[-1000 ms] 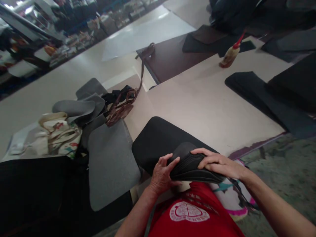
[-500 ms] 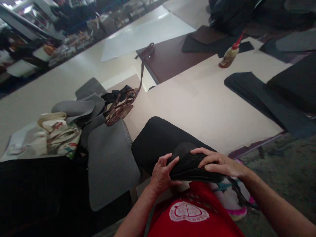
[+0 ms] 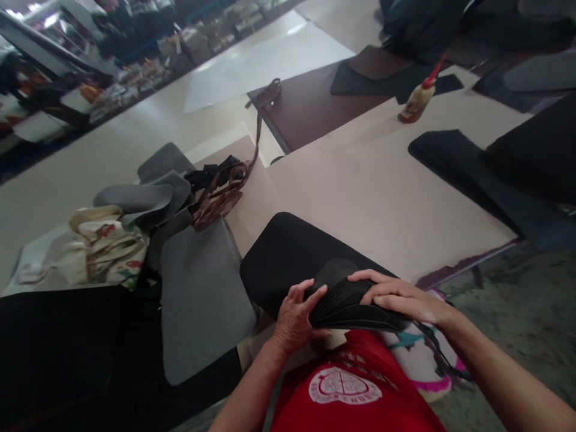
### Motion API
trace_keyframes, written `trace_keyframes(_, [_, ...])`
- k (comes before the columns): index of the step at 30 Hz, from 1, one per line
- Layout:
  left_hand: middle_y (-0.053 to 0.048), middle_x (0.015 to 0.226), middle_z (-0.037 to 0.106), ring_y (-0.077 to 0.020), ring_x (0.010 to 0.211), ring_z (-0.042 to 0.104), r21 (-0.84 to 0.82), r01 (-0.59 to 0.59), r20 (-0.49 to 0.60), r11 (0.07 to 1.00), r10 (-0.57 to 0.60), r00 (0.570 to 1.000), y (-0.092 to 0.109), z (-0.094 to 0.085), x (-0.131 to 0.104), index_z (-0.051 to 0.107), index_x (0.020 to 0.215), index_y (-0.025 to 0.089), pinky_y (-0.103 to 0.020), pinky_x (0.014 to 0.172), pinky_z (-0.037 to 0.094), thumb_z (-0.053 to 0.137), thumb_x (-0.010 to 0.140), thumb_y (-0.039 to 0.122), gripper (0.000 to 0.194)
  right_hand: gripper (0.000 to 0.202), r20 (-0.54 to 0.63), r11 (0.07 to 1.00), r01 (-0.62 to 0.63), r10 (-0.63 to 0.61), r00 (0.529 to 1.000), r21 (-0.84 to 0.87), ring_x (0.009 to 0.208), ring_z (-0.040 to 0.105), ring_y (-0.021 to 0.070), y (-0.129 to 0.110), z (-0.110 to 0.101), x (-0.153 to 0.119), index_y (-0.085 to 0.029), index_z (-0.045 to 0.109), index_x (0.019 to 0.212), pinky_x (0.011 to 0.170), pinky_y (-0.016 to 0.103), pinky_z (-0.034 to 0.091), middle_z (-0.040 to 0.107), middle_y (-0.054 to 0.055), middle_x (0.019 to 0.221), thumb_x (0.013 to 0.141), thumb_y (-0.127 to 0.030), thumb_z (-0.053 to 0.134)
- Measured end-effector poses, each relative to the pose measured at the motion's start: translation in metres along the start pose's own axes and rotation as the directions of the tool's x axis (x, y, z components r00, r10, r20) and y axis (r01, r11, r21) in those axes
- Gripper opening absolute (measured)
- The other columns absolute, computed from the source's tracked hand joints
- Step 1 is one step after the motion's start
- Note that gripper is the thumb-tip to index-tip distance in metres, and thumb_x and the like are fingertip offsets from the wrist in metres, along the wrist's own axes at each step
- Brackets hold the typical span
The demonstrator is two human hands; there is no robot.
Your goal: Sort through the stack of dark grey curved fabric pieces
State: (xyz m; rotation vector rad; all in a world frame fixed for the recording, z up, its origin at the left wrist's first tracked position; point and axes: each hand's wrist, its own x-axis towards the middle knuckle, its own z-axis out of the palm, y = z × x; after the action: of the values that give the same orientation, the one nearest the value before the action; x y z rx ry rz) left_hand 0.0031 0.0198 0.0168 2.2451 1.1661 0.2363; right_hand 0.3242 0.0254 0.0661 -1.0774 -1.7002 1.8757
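Observation:
A stack of thin black sheets (image 3: 344,303) rests at the table's near edge, its layers fanned and bent upward. My left hand (image 3: 297,315) grips the left end, thumb below and fingers on top. Over the right side curls my right hand (image 3: 398,297), its fingertips pressing on the layers. Beneath and beyond the stack lies a black panel with rounded corners (image 3: 288,252). Just left of it is a pile of grey rounded panels (image 3: 202,306).
A glue bottle with a red nozzle (image 3: 418,99) stands on the pale board (image 3: 351,174). Brown straps (image 3: 225,195) lie tangled near a patterned cloth bundle (image 3: 110,246). More dark panels (image 3: 463,174) lie at the right.
The fingers of my right hand have drawn slightly closer together on the sheets, and the layers are a little more fanned. My left hand stays in place.

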Motion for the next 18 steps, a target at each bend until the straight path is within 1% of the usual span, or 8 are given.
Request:
trace_keyframes(2, [-0.011, 0.143, 0.042, -0.0365, 0.126, 0.047, -0.002, 0.006, 0.004, 1.000, -0.006, 1.000, 0.000, 0.001, 0.000, 0.043, 0.146, 0.037, -0.057, 0.104, 0.048, 0.087, 0.054, 0.069, 0.106, 0.037, 0.009, 1.000, -0.001, 0.001, 1.000, 0.008, 0.137, 0.042, 0.0345, -0.003, -0.001, 0.000, -0.021, 0.075, 0.104, 0.114, 0.051, 0.036, 0.043, 0.011, 0.151, 0.094, -0.048, 0.052])
trace_keyframes(4, [-0.011, 0.143, 0.042, -0.0368, 0.126, 0.047, -0.002, 0.006, 0.002, 1.000, -0.006, 1.000, -0.001, 0.001, 0.000, 0.044, 0.146, 0.037, -0.057, 0.104, 0.048, 0.087, 0.054, 0.069, 0.106, 0.035, 0.005, 1.000, 0.001, -0.001, 1.000, -0.006, 0.137, 0.043, 0.0346, -0.003, 0.000, 0.001, -0.021, 0.075, 0.101, 0.113, 0.051, 0.036, 0.044, 0.011, 0.150, 0.091, -0.050, 0.058])
trace_keyframes(6, [-0.012, 0.142, 0.043, -0.0368, 0.125, 0.048, 0.000, -0.001, -0.006, 1.000, 0.001, 1.000, -0.001, 0.002, 0.000, 0.044, 0.146, 0.036, -0.056, 0.103, 0.048, 0.087, 0.053, 0.069, 0.107, 0.032, -0.029, 0.999, 0.004, -0.005, 1.000, -0.034, 0.135, 0.045, 0.0330, 0.002, 0.002, 0.003, -0.021, 0.075, 0.096, 0.114, 0.051, 0.035, 0.047, 0.010, 0.147, 0.092, -0.048, 0.059])
trace_keyframes(7, [-0.012, 0.141, 0.044, -0.0368, 0.125, 0.048, 0.001, -0.005, -0.013, 1.000, 0.005, 1.000, -0.001, 0.002, 0.000, 0.044, 0.146, 0.036, -0.056, 0.103, 0.048, 0.087, 0.053, 0.069, 0.107, 0.031, -0.051, 0.999, 0.010, -0.012, 0.999, -0.046, 0.135, 0.046, 0.0319, 0.005, 0.004, 0.004, -0.021, 0.075, 0.097, 0.115, 0.051, 0.034, 0.048, 0.010, 0.146, 0.093, -0.047, 0.057])
trace_keyframes(10, [-0.011, 0.141, 0.043, -0.0363, 0.125, 0.048, 0.000, -0.015, -0.019, 1.000, 0.015, 1.000, -0.002, 0.002, 0.000, 0.043, 0.146, 0.036, -0.056, 0.103, 0.049, 0.087, 0.053, 0.070, 0.109, 0.030, -0.095, 0.997, 0.047, -0.052, 0.994, -0.056, 0.135, 0.047, 0.0292, 0.011, 0.007, 0.006, -0.026, 0.071, 0.114, 0.116, 0.051, 0.033, 0.051, 0.009, 0.144, 0.097, -0.043, 0.053])
trace_keyframes(11, [-0.011, 0.141, 0.043, -0.0361, 0.125, 0.048, -0.002, -0.018, -0.018, 1.000, 0.018, 1.000, -0.002, 0.002, 0.000, 0.043, 0.147, 0.036, -0.056, 0.103, 0.049, 0.087, 0.053, 0.070, 0.109, 0.030, -0.097, 0.997, 0.055, -0.060, 0.993, -0.050, 0.135, 0.047, 0.0288, 0.011, 0.008, 0.005, -0.027, 0.070, 0.116, 0.116, 0.050, 0.034, 0.050, 0.009, 0.144, 0.097, -0.042, 0.052])
trace_keyframes(15, [-0.011, 0.142, 0.042, -0.0360, 0.126, 0.047, -0.013, -0.017, -0.009, 1.000, 0.017, 1.000, -0.001, 0.001, 0.001, 0.042, 0.147, 0.036, -0.056, 0.104, 0.048, 0.085, 0.055, 0.071, 0.107, 0.033, -0.028, 0.999, 0.023, -0.024, 0.999, -0.050, 0.135, 0.045, 0.0314, 0.004, 0.005, 0.002, -0.025, 0.075, 0.104, 0.114, 0.051, 0.035, 0.045, 0.009, 0.148, 0.098, -0.044, 0.048])
trace_keyframes(18, [-0.011, 0.142, 0.043, -0.0363, 0.126, 0.047, -0.013, -0.009, -0.002, 1.000, 0.009, 1.000, -0.001, 0.001, 0.000, 0.043, 0.146, 0.037, -0.057, 0.104, 0.048, 0.084, 0.056, 0.072, 0.106, 0.035, 0.036, 0.999, 0.011, -0.009, 0.999, -0.036, 0.139, 0.041, 0.0350, -0.003, 0.001, -0.001, -0.024, 0.074, 0.109, 0.115, 0.053, 0.033, 0.041, 0.009, 0.152, 0.092, -0.050, 0.057])
